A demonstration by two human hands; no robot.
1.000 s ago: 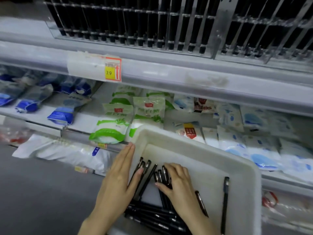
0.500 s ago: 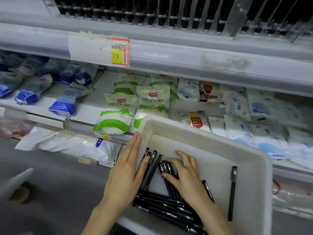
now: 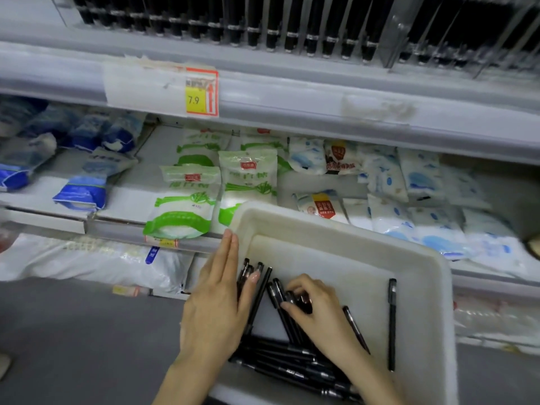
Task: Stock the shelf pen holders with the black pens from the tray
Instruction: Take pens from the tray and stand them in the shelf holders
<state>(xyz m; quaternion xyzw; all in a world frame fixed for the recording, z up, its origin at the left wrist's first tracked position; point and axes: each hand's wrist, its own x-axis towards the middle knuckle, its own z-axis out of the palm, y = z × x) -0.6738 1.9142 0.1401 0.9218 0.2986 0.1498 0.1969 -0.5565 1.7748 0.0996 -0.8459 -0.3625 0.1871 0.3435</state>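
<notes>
We see the white tray (image 3: 420,276) in front of the lower shelf, and the black pens (image 3: 280,358) lie inside it, most of them heaped at its near left corner. The left hand (image 3: 216,305) lies flat along the tray's left wall, its fingers (image 3: 227,258) straight and pressed together, the thumb resting on a few pens. The right hand (image 3: 318,314) sits over a cluster of pens in the middle, its fingers (image 3: 295,285) curled down and clamped on them. A lone pen (image 3: 391,323) lies apart near the right wall. Above, the pen holders (image 3: 393,36) already carry rows of black pens, over a yellow price tag (image 3: 201,93). Green-and-white bags (image 3: 187,200) lie just beyond the tray.
</notes>
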